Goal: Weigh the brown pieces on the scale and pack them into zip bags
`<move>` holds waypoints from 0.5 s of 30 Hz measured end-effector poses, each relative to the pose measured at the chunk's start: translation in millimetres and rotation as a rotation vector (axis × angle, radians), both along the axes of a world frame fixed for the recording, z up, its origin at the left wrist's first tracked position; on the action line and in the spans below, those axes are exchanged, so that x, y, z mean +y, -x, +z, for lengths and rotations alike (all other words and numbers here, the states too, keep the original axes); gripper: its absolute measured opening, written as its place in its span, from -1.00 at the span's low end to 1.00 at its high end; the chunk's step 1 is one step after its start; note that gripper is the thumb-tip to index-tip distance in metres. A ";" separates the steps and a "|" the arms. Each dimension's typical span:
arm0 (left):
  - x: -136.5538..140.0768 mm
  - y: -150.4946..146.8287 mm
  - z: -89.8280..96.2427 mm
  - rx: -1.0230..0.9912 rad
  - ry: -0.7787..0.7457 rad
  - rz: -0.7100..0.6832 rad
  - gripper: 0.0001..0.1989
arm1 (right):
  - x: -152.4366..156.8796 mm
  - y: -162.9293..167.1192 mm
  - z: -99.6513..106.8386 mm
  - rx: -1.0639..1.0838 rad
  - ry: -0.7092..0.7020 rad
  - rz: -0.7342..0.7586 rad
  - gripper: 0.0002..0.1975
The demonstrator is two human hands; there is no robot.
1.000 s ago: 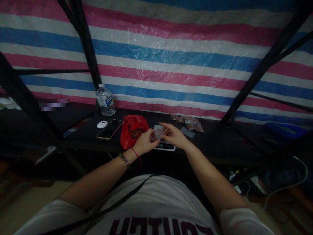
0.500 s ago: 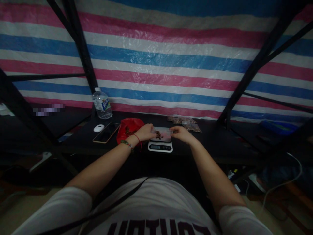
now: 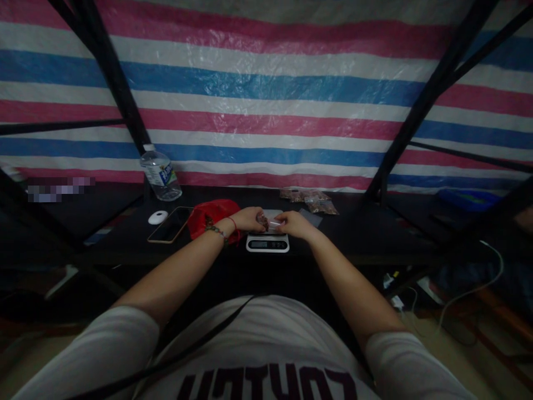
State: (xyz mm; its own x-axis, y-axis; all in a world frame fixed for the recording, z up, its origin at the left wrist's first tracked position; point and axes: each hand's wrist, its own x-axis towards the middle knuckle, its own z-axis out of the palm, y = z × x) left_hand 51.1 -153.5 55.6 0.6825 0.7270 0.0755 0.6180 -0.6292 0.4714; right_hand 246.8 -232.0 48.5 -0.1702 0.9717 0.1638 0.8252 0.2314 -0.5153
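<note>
Between my hands is a small clear plastic bag (image 3: 273, 223) with brown bits gathered at its left end. My left hand (image 3: 249, 219) is closed around that filled end. The bag's right end is pinched in the fingers of my right hand (image 3: 294, 223). Directly below them stands a white kitchen scale (image 3: 267, 243) with a dark display at its front; the digits are too small to read. Left of the scale, partly behind my left wrist, lies an open red plastic bag (image 3: 204, 214) with brown pieces in it.
Several filled clear bags (image 3: 318, 204) lie behind the scale to the right, near a flat clear bag (image 3: 312, 217). A phone (image 3: 170, 225), a white oval case (image 3: 158, 217) and a water bottle (image 3: 161, 175) stand or lie at left. Dark metal posts (image 3: 120, 105) flank the black table (image 3: 353, 233).
The bag has come up off the scale, and its brown bits have shifted to the left end. My hands have drawn closer together. The whole view has shifted slightly.
</note>
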 end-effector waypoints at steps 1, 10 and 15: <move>1.3 -0.7 -1.0 0.028 -0.017 -0.013 -0.66 | -0.9 2.8 0.7 -0.031 -0.018 -0.014 -0.77; 17.7 -3.3 -12.5 -0.010 0.008 -0.056 -0.76 | -1.2 14.0 -3.3 -0.049 -0.059 -0.117 -0.77; 26.9 -5.0 -15.2 -0.080 0.019 -0.104 -0.80 | 1.8 17.0 -6.2 -0.062 -0.074 -0.114 -0.82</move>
